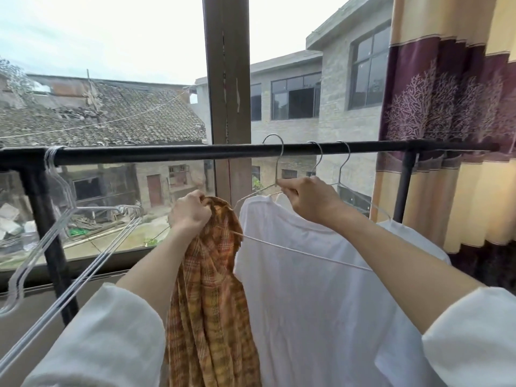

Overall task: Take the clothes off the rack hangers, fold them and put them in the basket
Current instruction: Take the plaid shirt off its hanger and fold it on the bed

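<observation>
Orange plaid shirt [212, 297] hangs bunched beside white shirt [312, 297] on hanger [275, 169].

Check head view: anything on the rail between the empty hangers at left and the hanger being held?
Nothing. The black rail runs bare from the empty hangers to the held hanger; the window post stands behind.

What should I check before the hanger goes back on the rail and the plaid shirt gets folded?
1. Left hand has a grip on the plaid shirt: ok.
2. Right hand has a grip on the wire hanger: ok.
3. Shirt fully off that hanger: cannot tell.
4. Hook lifted off the rail: ok.
5. White shirt hanging undisturbed: ok.
6. Basket within reach: cannot tell, out of view.
</observation>
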The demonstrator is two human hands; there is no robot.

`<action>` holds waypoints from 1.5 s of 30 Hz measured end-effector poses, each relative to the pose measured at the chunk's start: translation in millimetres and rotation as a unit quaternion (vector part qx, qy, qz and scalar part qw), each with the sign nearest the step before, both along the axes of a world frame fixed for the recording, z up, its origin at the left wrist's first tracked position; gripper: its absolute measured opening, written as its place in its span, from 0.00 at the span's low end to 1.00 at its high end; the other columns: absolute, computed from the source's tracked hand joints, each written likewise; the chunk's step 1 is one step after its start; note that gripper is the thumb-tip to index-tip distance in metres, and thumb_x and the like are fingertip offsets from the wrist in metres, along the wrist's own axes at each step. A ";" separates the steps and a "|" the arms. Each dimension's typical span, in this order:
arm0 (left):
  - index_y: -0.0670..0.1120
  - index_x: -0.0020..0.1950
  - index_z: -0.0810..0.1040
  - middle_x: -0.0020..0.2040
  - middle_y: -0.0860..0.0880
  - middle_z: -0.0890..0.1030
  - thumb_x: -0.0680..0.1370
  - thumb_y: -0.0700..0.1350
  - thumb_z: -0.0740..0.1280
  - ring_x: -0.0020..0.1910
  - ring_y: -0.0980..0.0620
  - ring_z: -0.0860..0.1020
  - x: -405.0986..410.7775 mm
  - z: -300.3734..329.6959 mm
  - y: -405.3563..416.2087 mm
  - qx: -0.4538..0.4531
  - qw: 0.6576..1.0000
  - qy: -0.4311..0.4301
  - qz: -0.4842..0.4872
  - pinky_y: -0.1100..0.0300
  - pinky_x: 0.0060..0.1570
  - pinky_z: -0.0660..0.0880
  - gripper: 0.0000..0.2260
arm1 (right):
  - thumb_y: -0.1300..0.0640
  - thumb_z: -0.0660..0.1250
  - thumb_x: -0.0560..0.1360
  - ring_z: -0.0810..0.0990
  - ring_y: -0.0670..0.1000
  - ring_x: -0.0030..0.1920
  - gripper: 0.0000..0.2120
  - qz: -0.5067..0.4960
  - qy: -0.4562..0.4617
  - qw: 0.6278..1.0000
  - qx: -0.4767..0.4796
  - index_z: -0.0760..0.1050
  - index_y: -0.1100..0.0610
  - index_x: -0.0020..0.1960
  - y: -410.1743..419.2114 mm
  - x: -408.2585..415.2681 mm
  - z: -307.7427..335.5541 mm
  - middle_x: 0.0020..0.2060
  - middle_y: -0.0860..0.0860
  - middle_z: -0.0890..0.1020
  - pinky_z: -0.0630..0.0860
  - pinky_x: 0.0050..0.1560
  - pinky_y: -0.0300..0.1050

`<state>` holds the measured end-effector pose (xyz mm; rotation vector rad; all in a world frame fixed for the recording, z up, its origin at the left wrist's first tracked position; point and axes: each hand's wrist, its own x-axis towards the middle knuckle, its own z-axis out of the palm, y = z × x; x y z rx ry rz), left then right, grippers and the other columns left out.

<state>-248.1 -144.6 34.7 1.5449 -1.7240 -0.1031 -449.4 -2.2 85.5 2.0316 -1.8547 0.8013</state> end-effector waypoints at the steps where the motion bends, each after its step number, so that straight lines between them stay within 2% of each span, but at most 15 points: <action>1: 0.45 0.62 0.73 0.53 0.42 0.79 0.77 0.42 0.61 0.49 0.42 0.76 1.6 -1.0 1.4 0.021 0.999 0.025 0.015 0.52 0.47 0.75 0.13 | 0.58 0.54 0.80 0.77 0.60 0.54 0.14 -0.006 0.017 1.000 0.017 0.75 0.57 0.60 0.1 0.1 1.0 0.53 0.57 0.81 0.74 0.50 0.51; 4: 0.39 0.59 0.70 0.47 0.43 0.74 0.80 0.40 0.58 0.42 0.47 0.71 1.7 -3.9 4.8 0.056 0.984 0.154 0.068 0.55 0.41 0.68 0.09 | 0.57 0.53 0.80 0.77 0.60 0.53 0.13 -0.046 0.060 0.997 0.021 0.76 0.55 0.57 0.2 -2.2 -0.2 0.52 0.56 0.80 0.69 0.44 0.48; 6: 0.39 0.59 0.69 0.43 0.45 0.73 0.81 0.39 0.58 0.39 0.48 0.71 -3.4 -7.4 8.2 0.047 0.982 0.174 0.054 0.55 0.37 0.69 0.08 | 0.59 0.53 0.79 0.77 0.60 0.51 0.11 -0.079 0.071 0.994 0.002 0.75 0.55 0.52 -0.4 -3.1 -3.6 0.50 0.56 0.80 0.66 0.41 0.46; 9: 0.42 0.58 0.69 0.45 0.42 0.77 0.80 0.39 0.58 0.42 0.43 0.77 -16.0 -12.9 18.5 0.031 0.988 0.148 -0.006 0.49 0.45 0.77 0.07 | 0.60 0.54 0.79 0.79 0.60 0.50 0.11 -0.125 0.097 0.987 -0.026 0.74 0.55 0.54 -1.0 -0.8 -10.2 0.49 0.57 0.81 0.65 0.41 0.45; 13: 0.40 0.58 0.69 0.41 0.43 0.74 0.79 0.34 0.57 0.41 0.44 0.73 -15.0 -14.1 24.0 0.014 0.992 0.127 0.022 0.52 0.42 0.71 0.09 | 0.62 0.55 0.78 0.80 0.61 0.47 0.12 -0.165 0.108 0.978 -0.072 0.73 0.56 0.58 1.5 -8.9 -13.1 0.46 0.58 0.82 0.65 0.40 0.46; 17: 0.40 0.53 0.67 0.41 0.43 0.72 0.78 0.32 0.57 0.44 0.43 0.74 -4.9 -15.5 28.0 0.037 0.991 0.122 0.036 0.52 0.42 0.69 0.07 | 0.61 0.55 0.78 0.79 0.61 0.49 0.13 -0.160 0.112 0.980 -0.049 0.73 0.55 0.58 8.4 -14.0 -10.4 0.48 0.59 0.81 0.66 0.43 0.48; 22: 0.39 0.59 0.70 0.43 0.45 0.74 0.77 0.32 0.58 0.43 0.45 0.74 -19.0 -13.3 44.0 0.014 0.994 0.097 -0.039 0.50 0.49 0.75 0.11 | 0.61 0.53 0.78 0.78 0.60 0.55 0.13 -0.169 0.100 0.980 0.020 0.72 0.58 0.59 10.7 2.0 -4.8 0.55 0.58 0.79 0.64 0.44 0.47; 25: 0.38 0.57 0.71 0.38 0.47 0.74 0.77 0.31 0.58 0.39 0.48 0.74 -19.8 -8.5 55.2 0.001 0.991 0.112 -0.074 0.57 0.37 0.72 0.10 | 0.61 0.53 0.79 0.77 0.59 0.56 0.13 -0.181 0.086 0.979 0.044 0.72 0.58 0.59 10.9 9.4 -8.9 0.57 0.57 0.78 0.65 0.44 0.46; 28: 0.39 0.60 0.71 0.44 0.44 0.77 0.78 0.33 0.59 0.40 0.47 0.75 -10.6 -3.0 68.1 -0.006 0.986 0.133 -0.098 0.57 0.37 0.73 0.11 | 0.56 0.55 0.79 0.72 0.59 0.61 0.14 -0.193 0.047 0.980 -0.009 0.70 0.59 0.61 17.9 13.1 -15.0 0.60 0.57 0.73 0.68 0.53 0.50; 30: 0.40 0.61 0.71 0.49 0.42 0.79 0.79 0.36 0.61 0.43 0.45 0.77 1.5 -0.3 81.8 -0.004 0.984 0.140 -0.110 0.51 0.43 0.77 0.11 | 0.57 0.58 0.77 0.70 0.60 0.60 0.15 -0.160 0.039 0.983 -0.081 0.72 0.60 0.61 22.4 18.7 -18.8 0.59 0.58 0.72 0.68 0.58 0.54; 34: 0.42 0.60 0.72 0.48 0.46 0.77 0.79 0.38 0.61 0.47 0.48 0.77 24.1 1.2 116.8 -0.023 0.981 0.144 -0.130 0.52 0.50 0.76 0.10 | 0.66 0.65 0.71 0.77 0.60 0.51 0.16 0.041 -0.010 0.981 -0.190 0.77 0.61 0.58 27.6 48.1 -37.0 0.51 0.59 0.78 0.75 0.49 0.55; 37: 0.43 0.56 0.74 0.45 0.50 0.76 0.79 0.37 0.62 0.47 0.51 0.76 47.8 -2.8 153.0 -0.038 0.978 0.136 -0.155 0.58 0.47 0.75 0.07 | 0.69 0.61 0.73 0.71 0.54 0.63 0.24 0.210 -0.093 0.973 -0.036 0.68 0.60 0.69 32.4 88.7 -58.9 0.62 0.55 0.73 0.70 0.63 0.46; 39: 0.45 0.55 0.74 0.45 0.49 0.78 0.78 0.38 0.63 0.46 0.50 0.78 67.0 -17.7 179.2 -0.043 0.976 0.130 -0.171 0.56 0.46 0.77 0.07 | 0.67 0.61 0.73 0.67 0.48 0.67 0.29 0.288 -0.157 0.938 0.111 0.61 0.56 0.73 38.7 109.8 -81.1 0.65 0.49 0.71 0.65 0.68 0.43; 42: 0.47 0.54 0.74 0.46 0.49 0.80 0.79 0.40 0.63 0.46 0.50 0.78 110.3 -54.5 217.7 0.001 0.979 0.117 -0.166 0.55 0.46 0.77 0.06 | 0.66 0.64 0.73 0.76 0.46 0.55 0.18 0.333 -0.196 0.865 0.319 0.73 0.49 0.59 56.0 145.3 -124.1 0.50 0.43 0.78 0.73 0.54 0.35; 45: 0.47 0.53 0.75 0.45 0.52 0.79 0.79 0.41 0.63 0.48 0.52 0.77 164.8 -99.7 257.7 0.067 0.979 0.109 -0.158 0.59 0.48 0.76 0.05 | 0.63 0.63 0.75 0.81 0.51 0.48 0.05 0.320 -0.165 0.841 0.404 0.77 0.58 0.48 75.6 188.4 -169.1 0.44 0.51 0.82 0.78 0.47 0.38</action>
